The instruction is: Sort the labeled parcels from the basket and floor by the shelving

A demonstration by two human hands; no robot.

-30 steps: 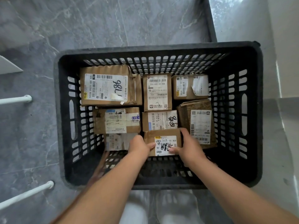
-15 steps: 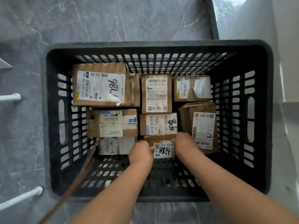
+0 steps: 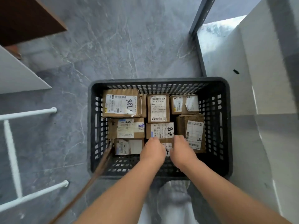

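A black slotted plastic basket (image 3: pixel 226 126) stands on the grey floor, holding several labeled brown cardboard parcels. My left hand (image 3: pixel 152 152) and my right hand (image 3: pixel 183 151) close around a small parcel (image 3: pixel 168 147) at the near middle of the basket; only a strip of its white label with black handwriting shows between them. Just beyond lies a parcel with a handwritten label (image 3: pixel 161 130). A large parcel marked "786" (image 3: pixel 120 103) lies at the far left, and a tall tilted parcel (image 3: pixel 192 133) stands to the right of my hands.
A white metal rack frame (image 3: pixel 13 156) stands at the left. A dark shelving post (image 3: pixel 200 18) rises beyond the basket, with pale boxes or panels (image 3: pixel 258 78) along the right. A brown board (image 3: pixel 27 18) fills the top left corner. A brown strap (image 3: pixel 98 168) runs from the basket's left side.
The view has pulled back and up, so the basket looks smaller. Both hands have closed further over the small parcel, hiding more of its label.
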